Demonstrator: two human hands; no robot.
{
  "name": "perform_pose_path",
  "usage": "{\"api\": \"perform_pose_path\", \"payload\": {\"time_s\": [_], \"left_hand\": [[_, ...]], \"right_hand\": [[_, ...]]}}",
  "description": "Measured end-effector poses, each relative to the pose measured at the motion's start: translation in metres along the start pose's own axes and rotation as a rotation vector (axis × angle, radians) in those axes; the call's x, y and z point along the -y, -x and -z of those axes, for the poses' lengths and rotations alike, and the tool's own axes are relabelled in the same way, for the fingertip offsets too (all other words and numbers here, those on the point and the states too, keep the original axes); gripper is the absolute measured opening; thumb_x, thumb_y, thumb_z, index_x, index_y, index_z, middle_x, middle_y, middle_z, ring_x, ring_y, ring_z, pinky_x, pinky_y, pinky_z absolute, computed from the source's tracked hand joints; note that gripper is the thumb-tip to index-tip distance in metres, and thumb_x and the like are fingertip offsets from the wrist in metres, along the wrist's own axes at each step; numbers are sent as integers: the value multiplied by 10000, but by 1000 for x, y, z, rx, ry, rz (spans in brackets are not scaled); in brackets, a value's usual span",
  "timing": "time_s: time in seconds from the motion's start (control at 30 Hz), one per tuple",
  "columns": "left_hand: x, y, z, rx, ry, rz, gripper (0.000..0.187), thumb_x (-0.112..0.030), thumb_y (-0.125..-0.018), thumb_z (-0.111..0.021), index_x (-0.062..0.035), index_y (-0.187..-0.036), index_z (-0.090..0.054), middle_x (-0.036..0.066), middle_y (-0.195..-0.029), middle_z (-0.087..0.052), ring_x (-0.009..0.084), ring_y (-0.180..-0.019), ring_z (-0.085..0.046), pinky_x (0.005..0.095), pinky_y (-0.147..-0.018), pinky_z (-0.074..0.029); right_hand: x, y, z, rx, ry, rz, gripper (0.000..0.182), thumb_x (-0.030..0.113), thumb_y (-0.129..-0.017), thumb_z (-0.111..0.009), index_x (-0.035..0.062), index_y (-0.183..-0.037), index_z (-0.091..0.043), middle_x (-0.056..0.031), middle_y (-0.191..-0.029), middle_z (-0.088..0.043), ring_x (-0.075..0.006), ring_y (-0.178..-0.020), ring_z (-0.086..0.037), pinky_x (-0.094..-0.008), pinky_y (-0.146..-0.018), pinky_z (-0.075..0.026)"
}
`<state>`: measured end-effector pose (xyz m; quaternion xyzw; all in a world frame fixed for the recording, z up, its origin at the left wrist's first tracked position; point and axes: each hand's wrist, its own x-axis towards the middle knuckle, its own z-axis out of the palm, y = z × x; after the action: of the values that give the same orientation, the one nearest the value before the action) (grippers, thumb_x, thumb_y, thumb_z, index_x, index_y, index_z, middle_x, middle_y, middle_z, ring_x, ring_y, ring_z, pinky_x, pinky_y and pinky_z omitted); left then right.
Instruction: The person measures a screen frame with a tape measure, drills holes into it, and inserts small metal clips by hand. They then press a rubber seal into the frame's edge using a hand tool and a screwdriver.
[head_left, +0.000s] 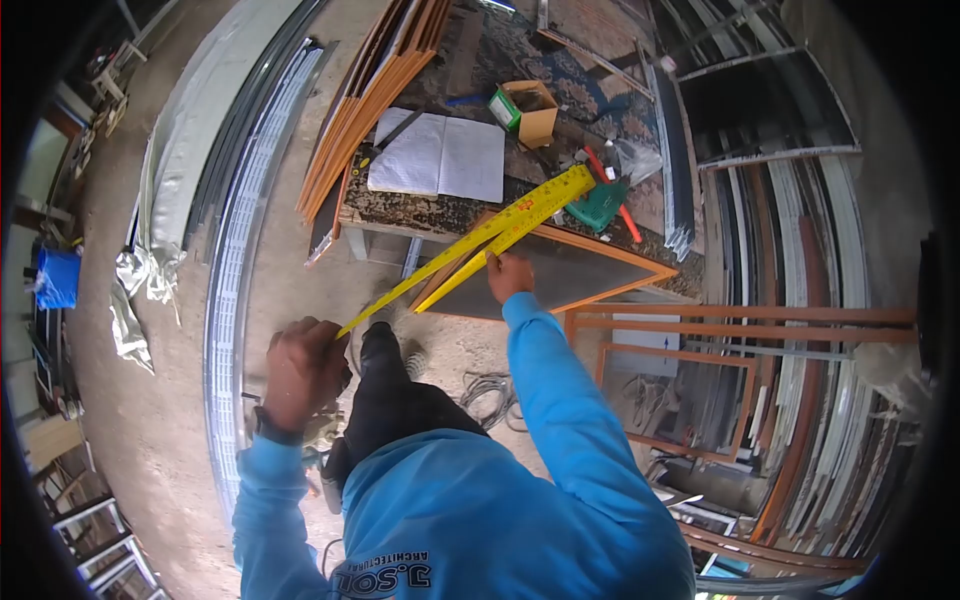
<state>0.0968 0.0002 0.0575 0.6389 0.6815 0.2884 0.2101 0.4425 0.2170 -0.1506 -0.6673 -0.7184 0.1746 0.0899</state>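
A long yellow tape measure blade (450, 255) runs from my left hand up over the workbench. It bends sharply near the bench's middle, and its other stretch comes back past my right hand. My left hand (300, 370) is closed round one end of the blade, low on the left. My right hand (510, 275) is closed at the edge of the returning stretch, pinching it. Beneath that hand lies a mesh screen panel with an orange-brown frame (610, 285), leaning out from the bench front. The tape's case cannot be made out.
On the worn workbench (400, 212) lie an open notebook (470, 160), a small green-and-brown box (525, 112) and a green plastic object (597, 207). Brown-framed panels (375, 100) stand at its left. Long profiles (265, 150) line the floor; more are stacked on the right.
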Motion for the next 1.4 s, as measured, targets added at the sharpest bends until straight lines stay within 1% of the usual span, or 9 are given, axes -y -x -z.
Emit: {"api": "perform_pose_path", "payload": {"time_s": [0.07, 0.37, 0.47, 0.8, 0.9, 1.0, 1.03, 1.33, 1.4], "left_hand": [[1, 0, -1, -9, -11, 9, 82, -99, -914, -726, -24, -885, -709, 179, -798, -662, 412, -740, -670, 498, -655, -508], [9, -5, -10, -65, -6, 38, 111, -156, -896, -714, -65, -841, -684, 141, -783, -639, 399, -802, -656, 527, -732, -491], [12, -6, -10, -86, 12, 35, 102, -155, -886, -722, -61, -853, -700, 148, -791, -648, 402, -797, -658, 523, -721, -491], [24, 1, -11, -87, 64, 69, 111, -178, -876, -727, -82, -834, -688, 137, -812, -665, 390, -814, -667, 522, -749, -506], [23, 6, -11, -68, 63, 64, 124, -182, -882, -729, -67, -841, -701, 153, -809, -667, 403, -800, -667, 523, -722, -509], [22, 7, -10, -45, 97, 52, 166, -186, -914, -728, -27, -865, -720, 183, -786, -658, 429, -768, -663, 521, -672, -511], [22, 8, -13, -18, 129, 100, 122, -203, -907, -732, -85, -879, -725, 165, -817, -668, 412, -815, -660, 530, -705, -510], [12, -10, -16, 34, 220, 66, 152, -142, -951, -717, -11, -874, -715, 201, -793, -670, 420, -698, -678, 477, -628, -521], [9, -15, -17, 66, 236, 85, 129, -157, -943, -721, -38, -895, -719, 181, -809, -671, 423, -723, -678, 492, -639, -529]], "right_hand": [[6, -1, 2, 1, 7, -26, 467, 405, -1046, -641, -4, -855, -763, -221, -714, -697, -417, -622, -661, -544, -618, -538], [16, -11, 4, 6, 38, 14, 472, 490, -1053, -582, 87, -962, -810, -220, -919, -766, -458, -848, -723, -567, -793, -594], [25, -12, 7, 28, 113, -17, 446, 445, -1043, -611, 59, -960, -819, -206, -909, -774, -441, -866, -726, -522, -794, -573], [36, -13, 11, 126, 198, 12, 496, 483, -1088, -521, 79, -1024, -801, -182, -1001, -782, -432, -963, -710, -572, -857, -575], [49, -8, 18, 109, 118, -30, 400, 376, -1043, -603, 34, -970, -797, -235, -951, -763, -448, -890, -717, -565, -828, -573], [48, -8, 17, 100, 134, -38, 405, 398, -1043, -605, 44, -983, -793, -226, -974, -763, -452, -903, -715, -570, -832, -575], [46, -9, 17, 119, 134, -52, 410, 406, -1044, -603, 48, -987, -793, -223, -977, -764, -453, -904, -715, -570, -834, -576], [42, -9, 18, 123, 132, -32, 531, 487, -1080, -520, 50, -949, -790, -218, -975, -766, -447, -923, -715, -568, -853, -577], [40, -9, 15, 83, 154, 18, 530, 480, -1084, -517, 51, -938, -791, -214, -947, -766, -445, -912, -714, -570, -841, -575]]}}
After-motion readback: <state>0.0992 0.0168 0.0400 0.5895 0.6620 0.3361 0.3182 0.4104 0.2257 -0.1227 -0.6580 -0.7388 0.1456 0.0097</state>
